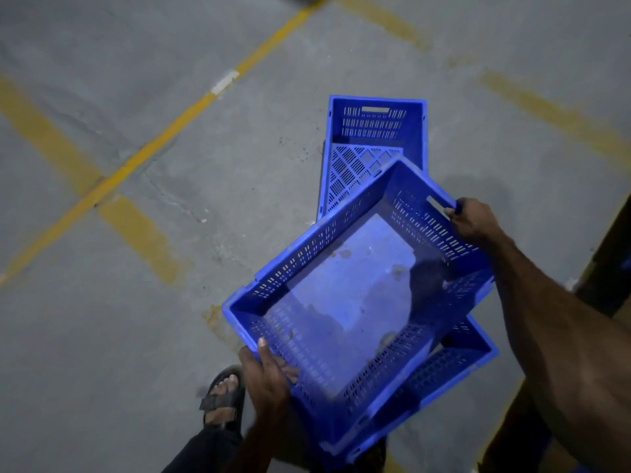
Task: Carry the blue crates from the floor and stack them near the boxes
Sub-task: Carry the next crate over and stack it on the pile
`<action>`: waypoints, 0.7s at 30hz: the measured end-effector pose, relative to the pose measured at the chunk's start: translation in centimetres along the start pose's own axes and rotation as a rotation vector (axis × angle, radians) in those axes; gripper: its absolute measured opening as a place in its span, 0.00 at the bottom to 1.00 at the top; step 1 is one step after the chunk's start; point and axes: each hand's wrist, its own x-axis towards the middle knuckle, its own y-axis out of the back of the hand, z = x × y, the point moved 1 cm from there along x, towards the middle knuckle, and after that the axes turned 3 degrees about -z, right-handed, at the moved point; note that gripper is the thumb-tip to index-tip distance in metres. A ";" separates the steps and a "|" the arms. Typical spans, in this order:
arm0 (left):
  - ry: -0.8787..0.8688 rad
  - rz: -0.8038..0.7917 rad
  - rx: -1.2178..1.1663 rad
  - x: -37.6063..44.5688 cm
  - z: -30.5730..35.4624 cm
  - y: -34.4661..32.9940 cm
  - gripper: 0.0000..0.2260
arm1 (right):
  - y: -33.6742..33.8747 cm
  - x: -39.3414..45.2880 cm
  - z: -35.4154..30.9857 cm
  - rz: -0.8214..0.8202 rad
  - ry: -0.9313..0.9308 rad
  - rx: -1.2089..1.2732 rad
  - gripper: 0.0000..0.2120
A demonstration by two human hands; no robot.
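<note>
Three blue perforated plastic crates are seen from above on a grey concrete floor [102,336] marked with yellow painted lines [170,131]. The nearest blue crate [348,302] is held tilted between both hands. The left hand [269,377] grips the near short end of it: the thumb lies over the rim inside the crate, and the other fingers [286,368] are curled round the slotted end wall. The right hand [469,218] grips the far short end at the handle slot, with its fingers curled over the rim beside that slot. The held crate contains nothing but pale smudges and stains on its solid bottom.

A second blue crate [457,363] lies directly beneath the held one, partly hidden by it; whether the two are touching cannot be told. A third blue crate [375,138] stands on the floor just beyond, its near end covered by the held crate. Its lattice bottom is visible and it holds nothing. A foot in a dark strapped sandal [222,397] is planted on the floor just left of the left hand.
</note>
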 end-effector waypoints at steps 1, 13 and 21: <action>-0.008 0.002 -0.024 0.2 0.4 0.3 0.11 | 0.2 -0.6 0.1 0.004 -0.010 0.012 0.13; -0.133 -0.266 0.032 7.7 17.5 9.6 0.14 | 8.2 -16.5 -2.4 0.086 -0.196 0.314 0.18; -0.047 -0.687 0.078 7.5 33.5 18.5 0.13 | 11.4 -31.3 -6.9 0.208 -0.416 0.559 0.23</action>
